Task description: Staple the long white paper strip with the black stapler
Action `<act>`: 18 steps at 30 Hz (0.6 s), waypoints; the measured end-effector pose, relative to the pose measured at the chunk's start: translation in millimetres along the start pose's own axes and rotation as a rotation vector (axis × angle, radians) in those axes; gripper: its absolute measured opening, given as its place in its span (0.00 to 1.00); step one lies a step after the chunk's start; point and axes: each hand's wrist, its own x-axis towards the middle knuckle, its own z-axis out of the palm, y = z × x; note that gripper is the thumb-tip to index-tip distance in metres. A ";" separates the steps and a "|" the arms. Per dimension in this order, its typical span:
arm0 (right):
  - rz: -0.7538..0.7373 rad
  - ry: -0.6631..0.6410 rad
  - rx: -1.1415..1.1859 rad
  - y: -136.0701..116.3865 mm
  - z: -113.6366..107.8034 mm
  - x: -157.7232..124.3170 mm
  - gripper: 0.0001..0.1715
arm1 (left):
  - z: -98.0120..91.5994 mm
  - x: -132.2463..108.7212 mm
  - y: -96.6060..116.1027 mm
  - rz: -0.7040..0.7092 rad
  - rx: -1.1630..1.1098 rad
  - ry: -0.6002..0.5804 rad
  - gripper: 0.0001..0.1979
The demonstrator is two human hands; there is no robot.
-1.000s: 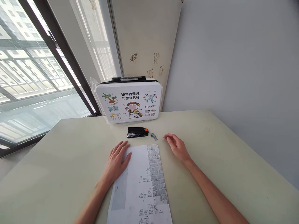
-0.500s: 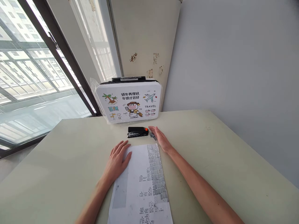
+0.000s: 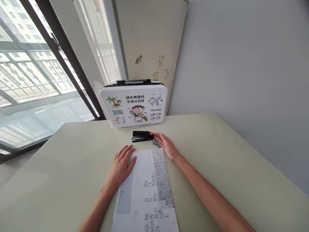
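Printed paper sheets (image 3: 142, 190) lie on the table in front of me, covered with text and grey printed areas. My left hand (image 3: 123, 164) rests flat, fingers spread, on the upper left edge of the paper. Beyond the paper lies a black stapler (image 3: 142, 136) with an orange tab at its right end. My right hand (image 3: 168, 146) lies on its side just right of the stapler, fingers stretched out. Small grey pieces (image 3: 156, 143), which look like staple strips, sit beside its fingers and are partly hidden by them.
A white case (image 3: 134, 104) with cartoon prints and a plastic wrap stands upright at the back of the pale table (image 3: 217, 167). A grey wall (image 3: 241, 64) borders the right side, and a dark-framed window (image 3: 48, 64) is on the left.
My right hand has shifted slightly toward me, its fingertips now close to the stapler's right end and covering more of the grey pieces. My left hand stays on the paper.
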 end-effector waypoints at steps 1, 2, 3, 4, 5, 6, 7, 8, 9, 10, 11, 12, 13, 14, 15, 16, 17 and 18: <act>0.000 0.008 0.010 0.7 -0.9 1.4 0.23 | 0.2 0.1 -0.2 0.000 -0.001 0.001 0.18; 0.001 0.013 0.019 1.3 -1.7 2.6 0.22 | 0.4 0.1 -0.4 0.001 -0.003 0.004 0.18; 0.002 0.017 0.026 1.8 -2.3 3.5 0.21 | 0.7 0.1 -0.6 0.002 -0.006 0.007 0.18; 0.005 0.018 0.032 2.0 -2.8 4.3 0.20 | 1.0 0.0 -0.7 0.003 -0.008 0.012 0.18; 0.007 0.018 0.036 2.1 -3.2 4.9 0.20 | 1.3 -0.2 -0.7 0.004 -0.009 0.016 0.18; 0.010 0.018 0.039 2.1 -3.5 5.4 0.19 | 1.6 -0.3 -0.7 0.004 -0.009 0.019 0.18; 0.012 0.017 0.042 2.1 -3.9 5.8 0.19 | 1.9 -0.5 -0.5 0.004 -0.008 0.020 0.18; 0.014 0.016 0.044 2.1 -4.2 6.3 0.19 | 2.1 -0.7 -0.2 0.003 -0.006 0.022 0.18; 0.017 0.014 0.047 2.1 -4.5 6.8 0.19 | 2.2 -0.9 0.1 0.002 -0.005 0.023 0.18; 0.019 0.012 0.049 2.0 -4.8 7.5 0.19 | 2.2 -1.1 0.5 0.000 -0.005 0.023 0.18; 0.021 0.008 0.051 1.9 -5.2 8.2 0.18 | 2.2 -1.2 0.9 -0.001 -0.005 0.023 0.18; 0.023 0.004 0.052 1.7 -5.5 9.1 0.18 | 2.1 -1.3 1.3 -0.002 -0.005 0.023 0.18; 0.025 -0.002 0.051 1.3 -5.8 10.0 0.18 | 1.9 -1.4 1.6 -0.003 -0.006 0.022 0.18; 0.026 -0.008 0.049 0.8 -6.1 11.0 0.17 | 1.8 -1.4 1.9 -0.002 -0.007 0.021 0.18; 0.027 -0.013 0.046 0.1 -6.4 11.8 0.17 | 1.7 -1.5 2.1 -0.001 -0.008 0.019 0.18; 0.027 -0.019 0.039 -0.7 -6.7 12.6 0.17 | 1.6 -1.6 2.3 0.001 -0.009 0.019 0.18; 0.026 -0.024 0.030 -1.4 -6.9 13.2 0.17 | 1.5 -1.7 2.4 0.003 -0.009 0.020 0.18; 0.025 -0.028 0.018 -1.9 -7.2 13.8 0.17 | 1.5 -1.8 2.4 0.006 -0.009 0.021 0.18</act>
